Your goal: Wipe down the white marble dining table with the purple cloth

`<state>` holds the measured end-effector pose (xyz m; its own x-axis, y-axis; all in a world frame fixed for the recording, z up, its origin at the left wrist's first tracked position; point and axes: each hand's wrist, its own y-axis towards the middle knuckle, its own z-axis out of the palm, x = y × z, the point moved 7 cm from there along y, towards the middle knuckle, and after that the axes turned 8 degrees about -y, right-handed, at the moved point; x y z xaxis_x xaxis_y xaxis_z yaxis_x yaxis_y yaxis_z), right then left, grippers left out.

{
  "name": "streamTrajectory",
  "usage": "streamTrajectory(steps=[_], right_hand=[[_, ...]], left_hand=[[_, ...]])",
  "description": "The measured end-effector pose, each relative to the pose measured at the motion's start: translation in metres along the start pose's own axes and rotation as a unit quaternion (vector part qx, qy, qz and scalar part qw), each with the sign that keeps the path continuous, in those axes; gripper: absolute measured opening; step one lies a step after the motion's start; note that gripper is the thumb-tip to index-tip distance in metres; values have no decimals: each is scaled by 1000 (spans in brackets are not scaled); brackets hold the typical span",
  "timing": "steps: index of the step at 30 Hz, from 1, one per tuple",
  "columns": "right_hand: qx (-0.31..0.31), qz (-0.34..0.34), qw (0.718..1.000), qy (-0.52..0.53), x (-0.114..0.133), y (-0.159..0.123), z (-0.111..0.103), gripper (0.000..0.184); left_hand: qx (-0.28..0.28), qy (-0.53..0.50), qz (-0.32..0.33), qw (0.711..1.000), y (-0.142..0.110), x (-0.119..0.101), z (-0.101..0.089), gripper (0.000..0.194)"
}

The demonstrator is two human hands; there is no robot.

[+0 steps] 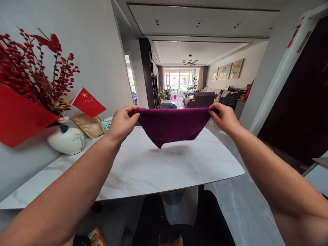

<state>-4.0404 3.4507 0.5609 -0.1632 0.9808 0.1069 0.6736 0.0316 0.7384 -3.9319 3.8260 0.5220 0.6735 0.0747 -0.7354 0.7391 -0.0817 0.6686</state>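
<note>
A dark purple cloth point(172, 125) hangs stretched in the air above a white marble table point(159, 167), its lower edge drooping to a point just over the tabletop. My left hand point(123, 122) pinches its upper left corner. My right hand point(224, 118) pinches the upper right corner. Both arms reach forward, with the cloth held taut between them.
A white vase point(66, 140) with red berry branches point(30, 71) and a small red flag point(88, 101) stands at the table's left against the wall, beside a gold packet point(88, 125). A dark doorway point(302, 99) is on the right. A living room with sofas point(202, 99) lies beyond.
</note>
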Motion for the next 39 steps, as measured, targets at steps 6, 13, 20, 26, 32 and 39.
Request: streamTrajectory(steps=[6,13,20,26,32,39], right_hand=[[226,-38,966,117,16,-135,31,21],[492,76,849,175,11,-261,85,19],[470,88,856,199,-12,-214,112,27],[330,104,925,157,-66,-124,204,24],[284,153,946,8,-87,-139,263,46],[306,-66,948,51,-15,-162,231,55]], left_hand=[[135,97,17,986,-131,29,-13,15],[374,68,-165,910,-266,104,2,28],[358,86,-160,916,-198,116,9,28],[280,93,-202,934,-100,195,50,37],[170,198,-204,943,-101,251,86,46],[491,202,-48,846,-178,199,128,75]])
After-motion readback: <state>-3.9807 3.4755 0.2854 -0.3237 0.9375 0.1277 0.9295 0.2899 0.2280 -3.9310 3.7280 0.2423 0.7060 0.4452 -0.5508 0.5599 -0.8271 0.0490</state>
